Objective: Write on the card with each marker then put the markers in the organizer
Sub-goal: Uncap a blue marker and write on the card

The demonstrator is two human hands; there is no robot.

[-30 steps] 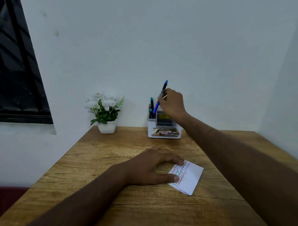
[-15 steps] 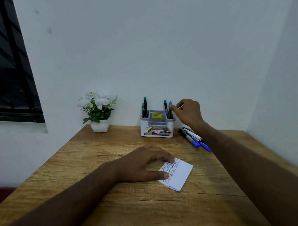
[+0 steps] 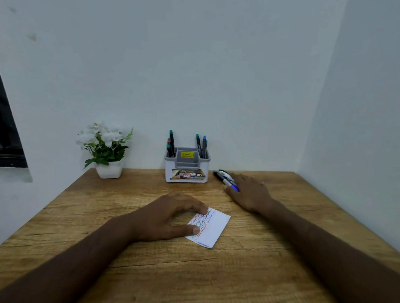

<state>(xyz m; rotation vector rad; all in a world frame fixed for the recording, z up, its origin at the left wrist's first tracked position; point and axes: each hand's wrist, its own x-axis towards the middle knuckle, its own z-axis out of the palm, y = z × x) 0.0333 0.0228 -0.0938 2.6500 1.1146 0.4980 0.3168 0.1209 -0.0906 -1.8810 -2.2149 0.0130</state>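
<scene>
Your right hand (image 3: pixel 250 191) covers the near ends of the loose markers (image 3: pixel 223 177). Your left hand (image 3: pixel 172 217) hides the card's (image 3: pixel 214 228) left edge; its handwriting is too small to read.

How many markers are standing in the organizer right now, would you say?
6 visible: three in the organizer's left compartment, three in its right compartment. Others may hide behind them; more lie loose beside it, by the right hand.

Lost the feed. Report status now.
Left hand pins card. Right hand flat on loose markers, grip unclear. Organizer unobstructed.
</scene>
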